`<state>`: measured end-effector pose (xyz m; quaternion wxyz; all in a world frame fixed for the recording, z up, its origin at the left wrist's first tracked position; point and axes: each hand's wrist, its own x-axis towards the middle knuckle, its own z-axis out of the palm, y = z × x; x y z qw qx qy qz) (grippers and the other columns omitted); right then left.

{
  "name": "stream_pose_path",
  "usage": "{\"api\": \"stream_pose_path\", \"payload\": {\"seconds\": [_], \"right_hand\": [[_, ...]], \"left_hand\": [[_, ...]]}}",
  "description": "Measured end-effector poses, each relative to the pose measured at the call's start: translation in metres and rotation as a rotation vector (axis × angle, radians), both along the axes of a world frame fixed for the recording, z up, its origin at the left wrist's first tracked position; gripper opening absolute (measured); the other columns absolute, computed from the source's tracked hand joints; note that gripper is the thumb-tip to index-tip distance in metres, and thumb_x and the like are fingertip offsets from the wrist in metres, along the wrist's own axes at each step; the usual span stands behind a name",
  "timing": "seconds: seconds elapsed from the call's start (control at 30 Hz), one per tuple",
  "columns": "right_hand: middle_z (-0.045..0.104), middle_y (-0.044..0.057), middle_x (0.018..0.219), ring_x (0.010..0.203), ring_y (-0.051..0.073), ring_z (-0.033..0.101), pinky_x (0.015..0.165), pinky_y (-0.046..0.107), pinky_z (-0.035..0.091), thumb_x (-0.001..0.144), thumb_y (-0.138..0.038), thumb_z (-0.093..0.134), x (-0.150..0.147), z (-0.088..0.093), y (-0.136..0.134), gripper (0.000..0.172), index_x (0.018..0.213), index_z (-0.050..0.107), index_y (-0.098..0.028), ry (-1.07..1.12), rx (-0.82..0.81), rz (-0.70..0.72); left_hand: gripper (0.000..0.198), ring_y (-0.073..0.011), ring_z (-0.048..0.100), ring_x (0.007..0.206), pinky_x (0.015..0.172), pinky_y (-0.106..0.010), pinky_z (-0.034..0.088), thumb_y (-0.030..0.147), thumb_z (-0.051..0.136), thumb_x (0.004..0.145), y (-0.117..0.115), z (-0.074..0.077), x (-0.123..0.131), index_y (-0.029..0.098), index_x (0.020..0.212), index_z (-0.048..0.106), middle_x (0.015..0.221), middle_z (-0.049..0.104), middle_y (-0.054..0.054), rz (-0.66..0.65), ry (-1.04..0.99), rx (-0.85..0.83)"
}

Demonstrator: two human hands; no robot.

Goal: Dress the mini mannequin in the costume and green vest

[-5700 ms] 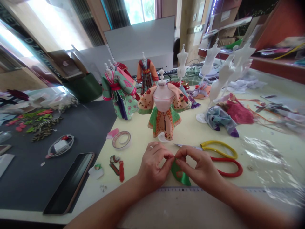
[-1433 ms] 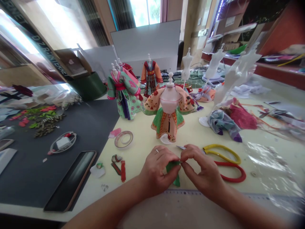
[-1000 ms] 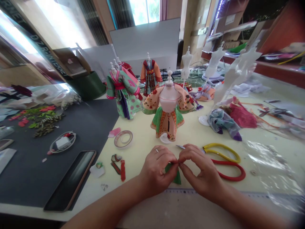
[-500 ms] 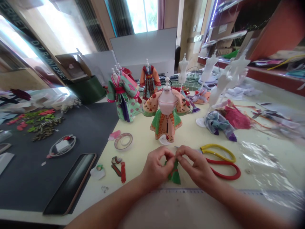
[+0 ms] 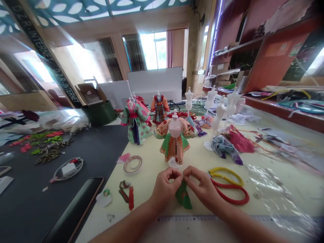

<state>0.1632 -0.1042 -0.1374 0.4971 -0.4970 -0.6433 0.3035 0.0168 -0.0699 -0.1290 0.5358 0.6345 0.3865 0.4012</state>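
My left hand (image 5: 167,185) and my right hand (image 5: 198,184) meet at the fingertips above the table. Both pinch the upper edge of a small green fabric piece (image 5: 184,196) that hangs down between them and shows a little red. Just beyond my hands, a small dress form (image 5: 175,130) wears a peach and green outfit with wide patterned sleeves. Scissors with yellow and red handles (image 5: 231,189) lie right beside my right hand, their blades mostly hidden behind it. A ruler (image 5: 184,218) runs along the table below my wrists.
A tape roll (image 5: 133,164), ribbon scraps (image 5: 130,197) and a phone (image 5: 76,209) lie to the left. Dressed dress forms (image 5: 136,123) stand behind, with bare white ones (image 5: 220,113) at the right. Clear plastic (image 5: 273,192) and fabric scraps (image 5: 225,146) lie on the right.
The view has tilted upward, so the table things sit lower in the picture. My hands stay pinched together on the green fabric, which now hangs a little more in sight.
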Motion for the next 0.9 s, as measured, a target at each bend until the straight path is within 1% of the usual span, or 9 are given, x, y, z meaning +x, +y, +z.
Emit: {"api": "stream_pose_path", "payload": {"seconds": [0.17, 0.33, 0.5, 0.7, 0.8, 0.9], "right_hand": [[0.052, -0.001, 0.066, 0.064, 0.014, 0.049, 0.06, 0.025, 0.042, 0.08, -0.02, 0.05, -0.001, -0.003, -0.002, 0.012, 0.068, 0.048, -0.02, 0.009, -0.027, -0.003], [0.049, -0.002, 0.063, 0.063, 0.013, 0.046, 0.059, 0.025, 0.039, 0.075, -0.019, 0.05, -0.002, -0.005, 0.0, 0.012, 0.064, 0.047, -0.019, 0.033, -0.052, -0.044], [0.052, -0.001, 0.066, 0.065, 0.014, 0.049, 0.059, 0.025, 0.04, 0.077, -0.023, 0.047, -0.001, -0.006, 0.001, 0.012, 0.068, 0.052, -0.018, 0.079, -0.122, 0.006], [0.051, 0.0, 0.066, 0.066, 0.015, 0.048, 0.062, 0.026, 0.041, 0.081, -0.029, 0.047, -0.002, -0.011, 0.004, 0.017, 0.069, 0.05, -0.018, 0.076, -0.101, 0.0], [0.05, -0.001, 0.066, 0.065, 0.014, 0.047, 0.062, 0.025, 0.04, 0.081, -0.027, 0.047, -0.001, -0.015, 0.006, 0.016, 0.068, 0.048, -0.018, 0.064, -0.096, -0.016], [0.049, -0.002, 0.065, 0.065, 0.013, 0.047, 0.061, 0.025, 0.039, 0.082, -0.026, 0.046, 0.001, -0.018, 0.007, 0.016, 0.067, 0.047, -0.019, 0.064, -0.092, -0.023]], "left_hand": [[0.009, -0.0124, 0.054, 0.063, 0.062, -0.023, 0.043, 0.02, 0.06, 0.072, -0.002, -0.001, 0.002, 0.014, 0.066, 0.057, 0.064, 0.059, 0.0, 0.01, 0.036, 0.049], [0.011, -0.0121, 0.052, 0.062, 0.061, -0.023, 0.042, 0.02, 0.06, 0.072, 0.0, -0.004, 0.004, 0.014, 0.065, 0.056, 0.063, 0.058, 0.0, -0.002, 0.03, 0.024], [0.012, -0.0103, 0.048, 0.058, 0.057, -0.022, 0.039, 0.022, 0.062, 0.071, 0.002, -0.007, 0.005, 0.014, 0.065, 0.055, 0.06, 0.054, 0.002, 0.017, -0.018, -0.058], [0.013, -0.0106, 0.049, 0.06, 0.058, -0.022, 0.039, 0.023, 0.064, 0.071, 0.001, -0.008, 0.006, 0.012, 0.067, 0.057, 0.062, 0.056, 0.001, 0.031, -0.04, -0.082], [0.015, -0.0112, 0.052, 0.062, 0.06, -0.022, 0.042, 0.025, 0.064, 0.072, 0.002, -0.009, 0.007, 0.013, 0.075, 0.058, 0.066, 0.058, 0.0, 0.055, -0.102, -0.121], [0.02, -0.0125, 0.056, 0.066, 0.061, -0.022, 0.044, 0.028, 0.064, 0.073, 0.003, -0.009, 0.006, 0.013, 0.085, 0.059, 0.072, 0.062, -0.002, 0.061, -0.153, -0.146]]}}
